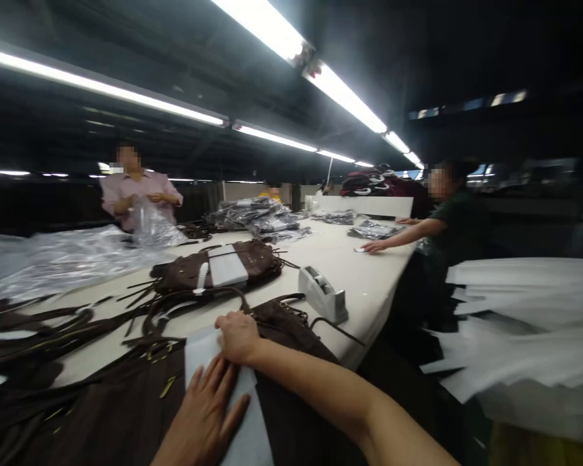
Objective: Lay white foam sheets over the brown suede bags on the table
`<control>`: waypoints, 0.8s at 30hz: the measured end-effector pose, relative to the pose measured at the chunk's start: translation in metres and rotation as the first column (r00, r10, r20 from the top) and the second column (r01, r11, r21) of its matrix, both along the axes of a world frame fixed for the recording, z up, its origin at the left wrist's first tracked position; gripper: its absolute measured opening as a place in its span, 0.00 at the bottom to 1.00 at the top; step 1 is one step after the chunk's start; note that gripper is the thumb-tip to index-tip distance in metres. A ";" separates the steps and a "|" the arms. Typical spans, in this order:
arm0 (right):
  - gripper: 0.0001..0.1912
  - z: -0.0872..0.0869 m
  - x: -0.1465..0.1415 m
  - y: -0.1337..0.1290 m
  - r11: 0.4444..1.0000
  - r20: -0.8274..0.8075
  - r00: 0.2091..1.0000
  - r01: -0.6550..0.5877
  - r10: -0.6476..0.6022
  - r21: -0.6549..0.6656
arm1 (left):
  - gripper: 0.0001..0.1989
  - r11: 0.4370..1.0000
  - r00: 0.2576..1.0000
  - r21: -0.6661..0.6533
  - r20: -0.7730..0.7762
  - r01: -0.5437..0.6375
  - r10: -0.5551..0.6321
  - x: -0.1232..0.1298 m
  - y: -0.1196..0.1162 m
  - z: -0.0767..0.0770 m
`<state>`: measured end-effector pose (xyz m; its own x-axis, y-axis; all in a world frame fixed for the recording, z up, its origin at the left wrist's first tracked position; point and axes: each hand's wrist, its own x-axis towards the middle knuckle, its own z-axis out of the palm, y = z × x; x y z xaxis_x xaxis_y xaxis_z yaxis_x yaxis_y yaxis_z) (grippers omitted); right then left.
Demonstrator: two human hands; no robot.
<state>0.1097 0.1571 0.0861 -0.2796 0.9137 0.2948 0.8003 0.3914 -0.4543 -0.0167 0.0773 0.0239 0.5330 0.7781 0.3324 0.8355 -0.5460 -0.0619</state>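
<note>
My left hand (205, 414) lies flat, fingers spread and released, pressing on a white sheet (223, 369) of paper or thin foam. My right hand (238, 338) sits at the sheet's upper edge with its fingers bent down out of sight, so I cannot tell whether they are pinching it or only pressing. The sheet lies on a dark brown suede fringed handbag (126, 414), right under my hands at the table's near edge; I cannot tell if any of the sheet goes inside it.

Further along the white-topped cutting table (364, 285), a second brown fringed bag (257, 259) has a white panel across its middle. A grey tape dispenser (323, 294) stands just beyond my right arm.

Clear plastic bags packed with dark goods sit in a heap (250, 217) at mid-table, with flatter filled bags (374, 230) nearer the right edge. Loose clear plastic film (53, 262) spreads over the left side. A co-worker in a pink shirt (140, 194) holds a clear plastic bag (150, 226) at the far side. Another co-worker's hand (374, 246) rests on the tabletop. A loose stack of white sheets (525, 323) hangs off to my right.
</note>
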 end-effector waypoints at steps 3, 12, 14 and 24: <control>0.11 0.016 0.036 -0.040 0.974 -0.075 0.990 -0.099 0.116 0.202 | 0.33 0.999 0.999 0.034 -0.004 0.035 -0.035 -0.004 0.011 -0.008; 0.11 0.033 0.261 -0.075 0.884 -0.470 0.803 0.458 -0.366 0.094 | 0.34 0.999 0.997 -0.050 -0.075 0.009 -0.013 -0.005 0.014 0.002; 0.13 0.030 0.292 -0.061 0.870 -0.466 0.771 0.493 -0.434 0.006 | 0.34 0.999 0.998 0.030 -0.049 0.038 -0.036 -0.009 0.017 -0.007; 0.17 0.039 0.295 0.012 0.806 -0.356 0.781 0.297 -0.513 -0.512 | 0.36 0.967 0.994 0.232 0.003 0.106 -0.110 -0.024 0.036 -0.049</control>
<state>0.4047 0.1687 0.1256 0.2147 0.9670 -0.1374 0.4913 -0.2285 -0.8405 -0.0403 0.1134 -0.0249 0.6029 0.6175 0.5053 0.7744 -0.6052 -0.1845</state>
